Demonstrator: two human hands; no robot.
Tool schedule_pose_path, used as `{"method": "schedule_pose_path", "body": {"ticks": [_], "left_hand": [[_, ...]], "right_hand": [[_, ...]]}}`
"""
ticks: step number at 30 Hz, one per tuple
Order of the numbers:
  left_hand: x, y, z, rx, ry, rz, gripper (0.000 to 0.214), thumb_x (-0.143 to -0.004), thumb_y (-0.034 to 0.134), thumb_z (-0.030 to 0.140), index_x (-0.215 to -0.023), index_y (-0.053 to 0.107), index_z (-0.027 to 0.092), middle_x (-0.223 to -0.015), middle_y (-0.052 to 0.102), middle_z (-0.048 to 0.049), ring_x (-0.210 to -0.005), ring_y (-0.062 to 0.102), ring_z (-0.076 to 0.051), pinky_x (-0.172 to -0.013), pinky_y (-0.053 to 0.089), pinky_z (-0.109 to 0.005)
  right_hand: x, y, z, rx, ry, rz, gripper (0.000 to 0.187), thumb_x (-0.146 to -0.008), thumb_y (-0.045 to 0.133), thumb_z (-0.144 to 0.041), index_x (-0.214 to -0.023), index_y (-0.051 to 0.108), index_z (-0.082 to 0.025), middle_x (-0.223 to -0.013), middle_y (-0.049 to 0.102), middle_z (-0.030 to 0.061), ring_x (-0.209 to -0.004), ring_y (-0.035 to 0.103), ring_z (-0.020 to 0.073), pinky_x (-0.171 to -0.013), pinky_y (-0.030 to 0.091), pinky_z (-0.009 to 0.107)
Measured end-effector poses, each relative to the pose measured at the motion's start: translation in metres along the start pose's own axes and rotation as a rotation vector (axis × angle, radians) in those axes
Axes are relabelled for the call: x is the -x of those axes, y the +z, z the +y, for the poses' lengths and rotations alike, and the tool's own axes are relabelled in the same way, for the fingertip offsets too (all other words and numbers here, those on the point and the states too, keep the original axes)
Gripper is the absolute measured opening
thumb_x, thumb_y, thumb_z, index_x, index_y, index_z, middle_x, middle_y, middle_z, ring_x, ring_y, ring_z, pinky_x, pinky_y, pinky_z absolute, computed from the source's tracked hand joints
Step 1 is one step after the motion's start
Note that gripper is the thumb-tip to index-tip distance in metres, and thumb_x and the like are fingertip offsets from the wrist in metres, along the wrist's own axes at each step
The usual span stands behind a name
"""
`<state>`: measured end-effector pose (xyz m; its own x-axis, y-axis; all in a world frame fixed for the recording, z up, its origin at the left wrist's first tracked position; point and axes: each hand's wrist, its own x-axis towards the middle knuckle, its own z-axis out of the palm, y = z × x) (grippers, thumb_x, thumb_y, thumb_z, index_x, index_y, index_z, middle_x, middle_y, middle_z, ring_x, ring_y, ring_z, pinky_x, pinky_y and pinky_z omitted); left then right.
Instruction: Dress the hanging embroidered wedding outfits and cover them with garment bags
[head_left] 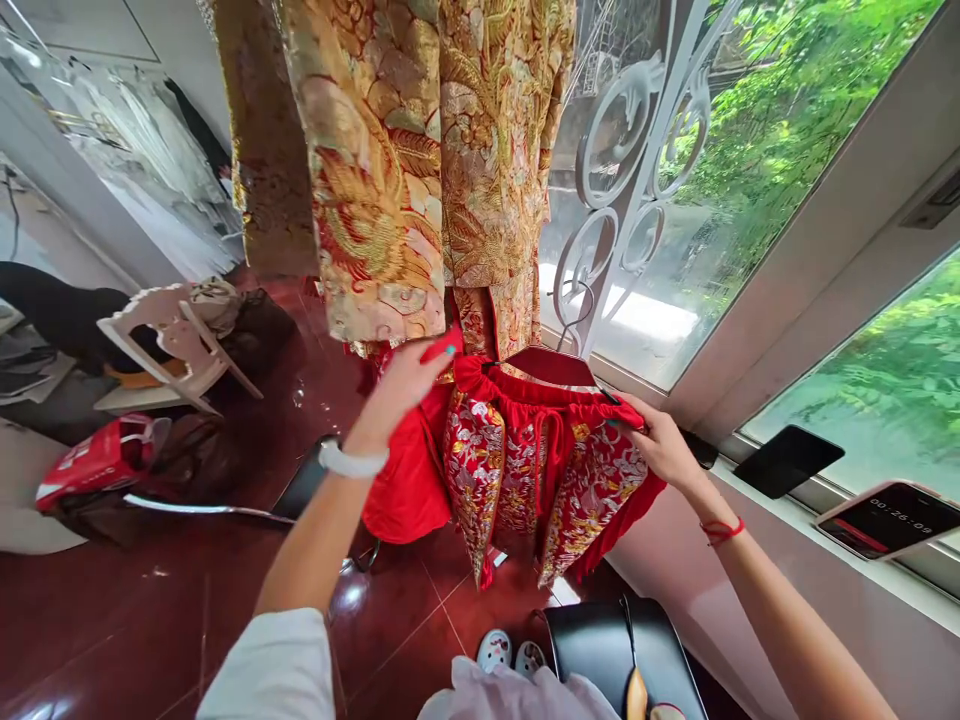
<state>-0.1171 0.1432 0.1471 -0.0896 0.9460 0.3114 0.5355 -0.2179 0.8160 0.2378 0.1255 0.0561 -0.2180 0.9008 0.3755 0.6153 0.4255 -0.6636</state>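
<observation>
A red embroidered skirt [525, 470] hangs on a dark red hanger [551, 365] in front of me. My left hand [409, 385] grips the skirt's left waistband, a white band on its wrist. My right hand [660, 445] holds the right end of the waistband, with a red string around the wrist. Above the skirt hangs a gold embroidered jacket [420, 170], its hem touching the skirt's top.
A window with a white scrolled grille [637, 160] is on the right. Two phones [889, 518] lie on the sill. A black chair [615, 650] stands below me. A white chair [176, 345], bags and a red box [94, 460] sit on the red tiled floor at left.
</observation>
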Motion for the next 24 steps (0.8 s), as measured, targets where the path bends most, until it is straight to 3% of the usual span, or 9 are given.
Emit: {"method": "schedule_pose_path", "body": {"ticks": [3, 5, 7, 9, 13, 15, 17, 21, 24], "left_hand": [[0.042, 0.035, 0.012, -0.502, 0.062, 0.053, 0.041, -0.092, 0.052, 0.014, -0.129, 0.068, 0.021, -0.116, 0.064, -0.0107, -0.082, 0.069, -0.021, -0.081, 0.056, -0.035], [0.064, 0.057, 0.001, -0.619, 0.026, 0.107, 0.052, -0.093, 0.048, 0.014, -0.142, 0.058, 0.026, -0.119, 0.058, -0.0117, -0.078, 0.07, -0.021, -0.073, 0.055, -0.034], [0.079, 0.081, -0.021, -0.573, -0.041, 0.133, 0.058, -0.093, 0.046, 0.015, -0.15, 0.049, 0.029, -0.12, 0.057, -0.0131, -0.081, 0.072, -0.025, -0.071, 0.056, -0.035], [0.089, 0.104, -0.042, -0.412, -0.071, 0.129, 0.066, -0.092, 0.045, 0.015, -0.156, 0.037, 0.029, -0.128, 0.058, -0.0159, -0.098, 0.072, -0.032, -0.08, 0.057, -0.04], [0.105, 0.127, -0.053, -0.043, 0.04, 0.109, 0.074, -0.093, 0.04, 0.015, -0.162, 0.017, 0.03, -0.16, 0.039, -0.0116, -0.143, 0.045, -0.031, -0.111, 0.045, -0.045], [0.102, 0.116, -0.048, 0.051, 0.079, 0.046, 0.073, -0.094, 0.045, 0.021, -0.162, 0.019, 0.029, -0.161, 0.039, -0.0098, -0.143, 0.045, -0.029, -0.112, 0.044, -0.043], [0.083, 0.09, -0.049, 0.085, 0.065, 0.016, 0.068, -0.093, 0.052, 0.03, -0.158, 0.033, 0.026, -0.15, 0.053, -0.0114, -0.131, 0.055, -0.029, -0.104, 0.05, -0.042], [0.012, 0.023, -0.078, 0.089, -0.089, 0.272, 0.06, -0.081, 0.069, 0.044, -0.135, 0.06, 0.02, -0.129, 0.067, -0.0119, -0.121, 0.06, -0.03, -0.098, 0.052, -0.04], [-0.027, -0.003, -0.102, 0.185, -0.218, -0.014, 0.065, -0.064, 0.082, 0.05, -0.118, 0.068, 0.016, -0.12, 0.072, -0.013, -0.116, 0.063, -0.032, -0.097, 0.052, -0.04]], "right_hand": [[0.008, 0.011, -0.012, 0.076, 0.071, 0.092, 0.045, -0.09, 0.049, -0.028, -0.132, 0.065, -0.026, -0.131, 0.07, 0.0063, -0.12, 0.065, 0.0298, -0.098, 0.053, 0.041], [0.01, 0.014, -0.012, 0.127, 0.086, 0.119, 0.046, -0.09, 0.048, -0.028, -0.133, 0.065, -0.027, -0.13, 0.07, 0.0063, -0.116, 0.068, 0.03, -0.093, 0.055, 0.041], [0.009, 0.013, -0.009, 0.168, 0.083, 0.139, 0.047, -0.089, 0.047, -0.026, -0.133, 0.064, -0.027, -0.122, 0.074, 0.0066, -0.107, 0.071, 0.0298, -0.087, 0.056, 0.04], [0.006, 0.011, -0.004, 0.189, 0.063, 0.154, 0.047, -0.088, 0.048, -0.027, -0.133, 0.065, -0.026, -0.113, 0.076, 0.0066, -0.098, 0.073, 0.0292, -0.082, 0.056, 0.039], [0.003, 0.01, 0.001, 0.177, 0.025, 0.156, 0.045, -0.089, 0.049, -0.028, -0.131, 0.066, -0.026, -0.108, 0.077, 0.0053, -0.089, 0.073, 0.0264, -0.078, 0.056, 0.035], [0.003, 0.011, 0.0, 0.159, 0.024, 0.145, 0.047, -0.089, 0.048, -0.027, -0.132, 0.065, -0.025, -0.114, 0.076, 0.0058, -0.093, 0.073, 0.0262, -0.08, 0.056, 0.035], [0.003, 0.012, 0.0, 0.137, 0.02, 0.126, 0.048, -0.089, 0.049, -0.027, -0.134, 0.064, -0.024, -0.122, 0.074, 0.0068, -0.101, 0.072, 0.0277, -0.084, 0.056, 0.036], [-0.002, 0.006, 0.004, 0.069, -0.002, 0.047, 0.048, -0.089, 0.05, -0.028, -0.135, 0.063, -0.024, -0.131, 0.069, 0.0072, -0.115, 0.067, 0.0289, -0.096, 0.053, 0.04], [-0.009, -0.01, 0.012, -0.026, -0.054, -0.091, 0.05, -0.091, 0.054, -0.037, -0.138, 0.059, -0.023, -0.135, 0.067, 0.0086, -0.122, 0.064, 0.0283, -0.104, 0.05, 0.042]]}}
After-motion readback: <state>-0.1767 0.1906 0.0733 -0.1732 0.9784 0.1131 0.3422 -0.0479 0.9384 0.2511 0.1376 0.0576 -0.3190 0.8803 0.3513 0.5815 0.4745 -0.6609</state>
